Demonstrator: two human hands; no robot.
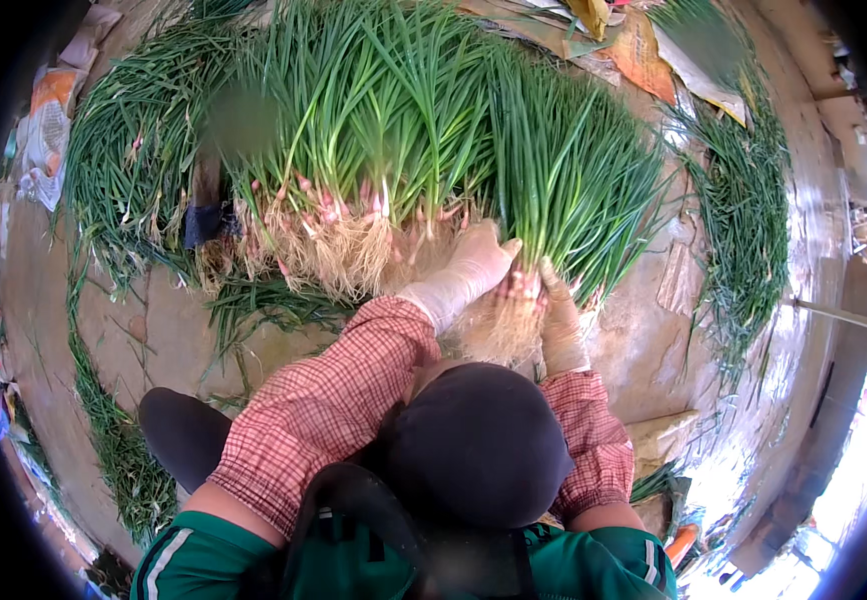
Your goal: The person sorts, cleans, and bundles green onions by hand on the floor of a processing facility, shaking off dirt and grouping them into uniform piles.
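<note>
A thick bunch of spring onions (pixel 551 170), with long green leaves, pinkish bulbs and pale stringy roots, stands fanned out in front of me. My left hand (pixel 475 264), in a pale thin glove, closes on its base from the left. From the right, my gloved right hand (pixel 561 322) grips the same base just above the roots, its fingers partly hidden behind the stems. Immediately to the left lies a larger heap of spring onions (pixel 383 130), its bulbs and tangled roots turned toward me. Red checked sleeve covers wrap both forearms.
Loose green leaves (pixel 748 220) lie in a pile at the right, and a strip of them (pixel 113 430) runs down the left. A dark rounded shape (pixel 478 440) fills the space between my forearms. Crumpled sacks (pixel 638 55) lie at the far right on the brown floor (pixel 283 350).
</note>
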